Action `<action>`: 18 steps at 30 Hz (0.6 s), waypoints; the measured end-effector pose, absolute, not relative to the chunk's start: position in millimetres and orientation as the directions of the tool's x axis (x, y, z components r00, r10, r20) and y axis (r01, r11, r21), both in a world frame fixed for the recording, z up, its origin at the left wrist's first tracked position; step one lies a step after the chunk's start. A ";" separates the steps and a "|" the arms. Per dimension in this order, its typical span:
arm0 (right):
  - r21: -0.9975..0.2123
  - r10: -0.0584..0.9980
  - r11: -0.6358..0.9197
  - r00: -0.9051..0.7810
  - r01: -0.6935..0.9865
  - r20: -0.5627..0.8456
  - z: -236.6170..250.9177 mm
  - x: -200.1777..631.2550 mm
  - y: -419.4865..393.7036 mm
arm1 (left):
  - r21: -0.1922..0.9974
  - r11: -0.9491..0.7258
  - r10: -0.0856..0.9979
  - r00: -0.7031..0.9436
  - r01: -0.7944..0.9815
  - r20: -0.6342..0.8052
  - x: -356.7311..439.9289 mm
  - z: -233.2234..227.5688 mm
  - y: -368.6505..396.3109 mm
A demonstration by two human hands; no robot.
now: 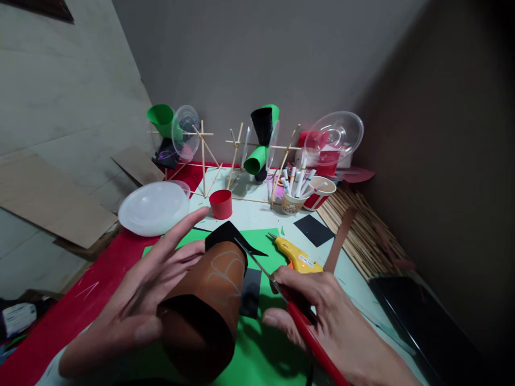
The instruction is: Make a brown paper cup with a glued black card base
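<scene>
My left hand cradles a rolled brown paper cone with a black lining, thumb under it and fingers spread along its left side. A black paper flap sticks out at the cone's far end. My right hand grips red-handled scissors, and their blades reach the black flap at the cone's rim. Both hands hover over a green paper sheet lying on the table.
A yellow glue gun lies just beyond my right hand. Farther back stand a red cup, a white lidded bowl, cups of markers, stick frames with paper cones, a clear dish, and a bundle of sticks.
</scene>
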State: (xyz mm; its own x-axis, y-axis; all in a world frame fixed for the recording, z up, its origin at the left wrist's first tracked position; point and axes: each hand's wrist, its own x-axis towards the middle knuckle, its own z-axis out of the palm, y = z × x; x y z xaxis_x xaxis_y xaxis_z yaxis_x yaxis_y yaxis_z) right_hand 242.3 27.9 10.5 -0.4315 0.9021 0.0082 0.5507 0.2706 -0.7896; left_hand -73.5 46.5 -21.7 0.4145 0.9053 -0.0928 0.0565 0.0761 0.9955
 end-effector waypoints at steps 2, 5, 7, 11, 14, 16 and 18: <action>-0.800 0.897 0.281 -0.441 0.530 0.023 9.6 243.2 28.9 | 0.987 0.143 0.912 0.376 0.079 -0.163 -72.7 -19.6 44.9; -0.792 0.888 0.309 -0.459 0.526 0.041 9.1 246.3 29.1 | 0.981 0.186 0.923 0.332 0.058 -0.195 -78.4 -21.1 46.4; -0.762 0.885 0.324 -0.464 0.560 0.035 9.9 249.6 27.8 | 0.982 0.177 0.929 0.318 0.063 -0.188 -86.9 -26.6 49.7; -0.715 0.865 0.366 -0.501 0.595 0.026 11.7 255.5 23.8 | 0.983 0.149 0.934 0.310 0.108 -0.176 -95.8 -34.4 51.9; -0.710 0.867 0.369 -0.497 0.600 0.030 11.1 256.1 22.8 | 0.985 0.150 0.929 0.329 0.084 -0.169 -82.3 -27.1 43.9; -0.712 0.879 0.355 -0.476 0.606 0.034 10.5 254.7 23.4 | 0.987 0.113 0.949 0.281 0.118 -0.142 -68.3 -19.4 36.0; -0.700 0.889 0.348 -0.457 0.624 0.034 10.2 252.8 24.4 | 0.984 0.113 0.947 0.285 0.138 -0.149 -57.2 -14.2 29.6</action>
